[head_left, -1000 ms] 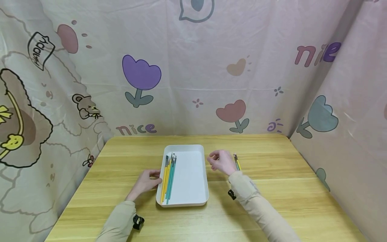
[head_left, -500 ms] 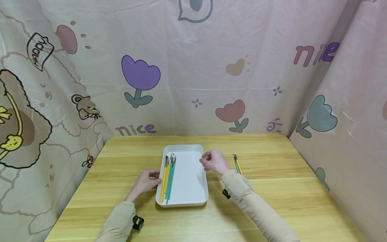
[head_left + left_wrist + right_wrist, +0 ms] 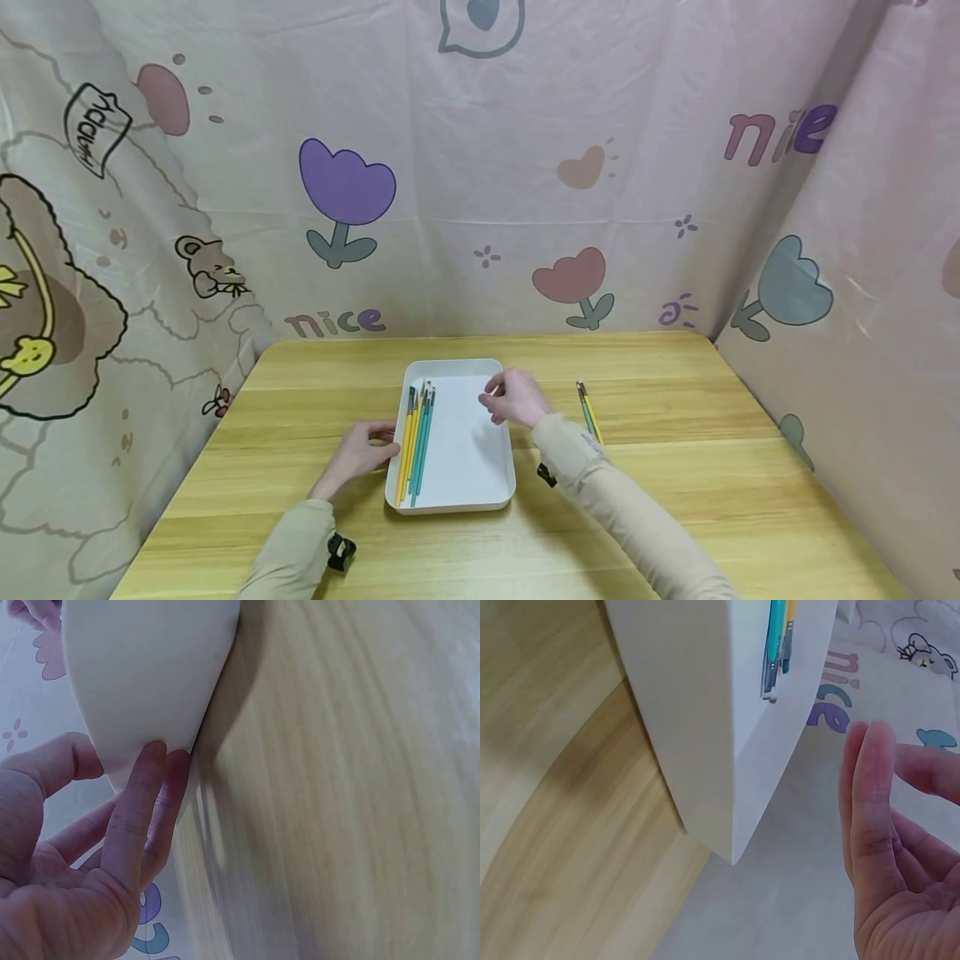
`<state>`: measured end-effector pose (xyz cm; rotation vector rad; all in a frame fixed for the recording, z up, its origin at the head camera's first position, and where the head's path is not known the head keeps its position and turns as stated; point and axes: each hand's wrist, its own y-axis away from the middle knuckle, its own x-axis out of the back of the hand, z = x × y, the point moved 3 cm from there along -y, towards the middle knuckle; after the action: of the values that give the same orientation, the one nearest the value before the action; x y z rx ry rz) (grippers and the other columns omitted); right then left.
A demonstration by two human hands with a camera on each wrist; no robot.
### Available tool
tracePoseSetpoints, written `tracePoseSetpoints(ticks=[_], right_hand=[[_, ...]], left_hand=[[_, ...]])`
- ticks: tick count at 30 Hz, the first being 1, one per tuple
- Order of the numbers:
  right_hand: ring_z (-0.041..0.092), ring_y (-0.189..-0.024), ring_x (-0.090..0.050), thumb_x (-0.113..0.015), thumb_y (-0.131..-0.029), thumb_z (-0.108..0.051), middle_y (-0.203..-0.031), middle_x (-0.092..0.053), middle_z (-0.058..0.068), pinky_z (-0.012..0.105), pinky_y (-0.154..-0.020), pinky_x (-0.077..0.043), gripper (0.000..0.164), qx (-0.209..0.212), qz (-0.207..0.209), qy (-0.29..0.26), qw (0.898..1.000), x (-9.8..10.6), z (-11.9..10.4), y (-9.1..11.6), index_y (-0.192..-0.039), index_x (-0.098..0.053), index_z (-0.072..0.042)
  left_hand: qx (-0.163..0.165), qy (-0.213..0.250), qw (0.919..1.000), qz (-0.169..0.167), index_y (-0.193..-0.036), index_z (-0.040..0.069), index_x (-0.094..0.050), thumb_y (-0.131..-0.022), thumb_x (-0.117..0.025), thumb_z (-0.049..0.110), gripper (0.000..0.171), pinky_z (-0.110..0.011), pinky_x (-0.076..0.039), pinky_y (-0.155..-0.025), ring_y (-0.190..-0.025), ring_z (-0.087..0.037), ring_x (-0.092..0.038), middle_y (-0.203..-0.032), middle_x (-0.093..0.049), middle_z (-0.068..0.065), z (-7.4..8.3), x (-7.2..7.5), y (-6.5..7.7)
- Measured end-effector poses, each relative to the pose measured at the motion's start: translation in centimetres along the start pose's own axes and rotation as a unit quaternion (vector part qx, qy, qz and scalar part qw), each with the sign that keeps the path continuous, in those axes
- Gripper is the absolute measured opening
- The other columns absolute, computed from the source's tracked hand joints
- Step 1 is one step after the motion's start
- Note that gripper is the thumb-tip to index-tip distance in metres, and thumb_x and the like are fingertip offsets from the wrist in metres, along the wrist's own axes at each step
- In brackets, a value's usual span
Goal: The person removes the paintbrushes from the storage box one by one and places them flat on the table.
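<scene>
A white rectangular tray (image 3: 472, 467) lies on the table, several yellow- and teal-handled paintbrushes (image 3: 418, 442) side by side along its left inside. My left hand (image 3: 363, 450) pinches the tray's left edge; in the left wrist view its thumb is at the rim and its fingertips meet the outer wall. Over the tray's upper right edge hovers my right hand (image 3: 516, 397), fingers nearly straight and thumb close to them. The right wrist view shows nothing between its fingertips (image 3: 874, 750), with the brush tips (image 3: 772, 686) inside the tray beyond.
On the table right of the tray lie a teal and a yellow paintbrush (image 3: 588, 410), their lower ends hidden by my right sleeve (image 3: 592, 475). The wooden table (image 3: 675, 400) ends at a printed curtain (image 3: 480, 167) at the back and sides.
My right hand has moved left, from beside the tray to over its upper right edge, uncovering more of the two brushes on the table. My left hand stays at the tray.
</scene>
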<state>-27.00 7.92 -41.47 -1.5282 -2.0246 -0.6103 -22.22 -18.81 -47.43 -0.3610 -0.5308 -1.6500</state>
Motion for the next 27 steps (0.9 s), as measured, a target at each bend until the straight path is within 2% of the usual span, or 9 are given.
tracePoseSetpoints(ticks=[8, 17, 27], right_hand=[[0.012, -0.057, -0.069, -0.071, -0.091, -0.016, -0.078, -0.073, 0.008, 0.029, -0.073, -0.063, 0.022, -0.004, -0.014, 0.028, 1.000, -0.8, -0.7, -0.6, -0.103, -0.072, 0.003], [0.013, -0.054, -0.069, -0.071, -0.089, -0.013, -0.066, -0.069, 0.006, 0.025, -0.063, -0.062, 0.015, -0.002, -0.038, 0.025, 0.999, -2.0, -1.9, -1.6, -0.090, -0.072, 0.002], [0.016, -0.054, -0.069, -0.072, -0.089, -0.010, -0.064, -0.069, 0.009, 0.024, -0.061, -0.062, 0.013, -0.034, -0.056, 0.022, 0.998, -3.2, -2.8, -2.3, -0.090, -0.072, 0.003]], left_hand=[[0.004, 0.001, 1.0000, -0.002, -0.129, -0.009, -0.061, -0.088, -0.067, 0.004, 0.044, -0.035, -0.065, -0.078, -0.100, -0.026, -0.068, -0.116, -0.068, -0.023, -0.1, 0.0, -0.1], [0.007, 0.001, 1.0000, -0.004, -0.130, -0.009, -0.060, -0.088, -0.067, 0.003, 0.044, -0.034, -0.065, -0.077, -0.098, -0.025, -0.068, -0.116, -0.068, -0.024, 0.1, 0.0, 0.0], [0.007, 0.010, 0.9999, 0.000, -0.129, -0.010, -0.061, -0.087, -0.067, 0.003, 0.044, -0.034, -0.065, -0.077, -0.096, -0.024, -0.069, -0.115, -0.068, -0.024, -0.1, 0.0, -0.1]])
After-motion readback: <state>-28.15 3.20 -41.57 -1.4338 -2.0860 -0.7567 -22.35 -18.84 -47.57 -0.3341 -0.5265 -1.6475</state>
